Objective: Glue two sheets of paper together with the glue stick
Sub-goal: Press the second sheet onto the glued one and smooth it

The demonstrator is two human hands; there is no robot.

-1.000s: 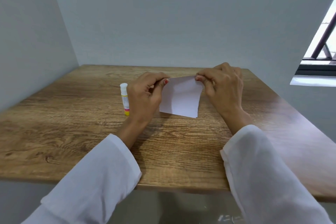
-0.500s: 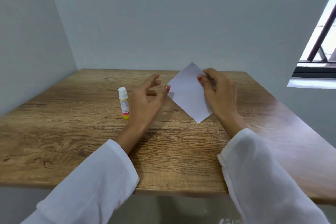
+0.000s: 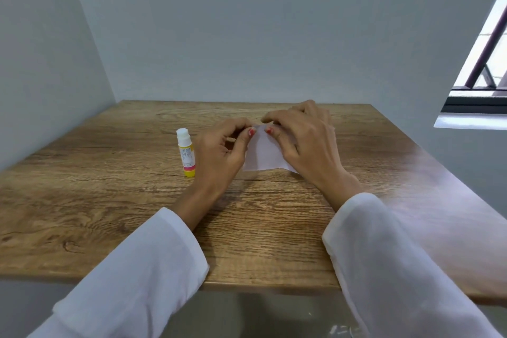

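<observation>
Both hands pinch the top edge of the white paper (image 3: 263, 155), left hand (image 3: 219, 153) and right hand (image 3: 307, 143), beside the upright glue stick (image 3: 186, 152) on the surface (image 3: 109, 200); square the sheets' edges before pressing down.

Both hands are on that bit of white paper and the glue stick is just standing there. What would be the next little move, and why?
Probably lay the paper flat and let the left hand reach for the glue stick. Both hands pinch the paper's top edge, the right hand included, while the stick stands upright just left of the left hand.
</observation>
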